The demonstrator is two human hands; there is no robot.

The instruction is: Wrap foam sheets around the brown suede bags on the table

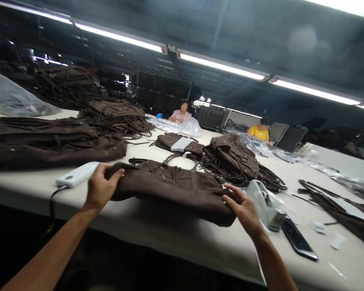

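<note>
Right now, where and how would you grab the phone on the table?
Probably by both long edges of the phone toward its near end, coming from above on the near side. It lies flat, and its far end sits close by the tape dispenser. The right hand is nearer, but holds the brown bag.

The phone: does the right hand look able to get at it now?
Probably yes, if the right hand lets go of the bag; the phone lies near, just past the tape dispenser.

Bare forearms [59, 246], angled inward — left hand [102, 186] pinching; right hand [245, 208] likewise
</note>
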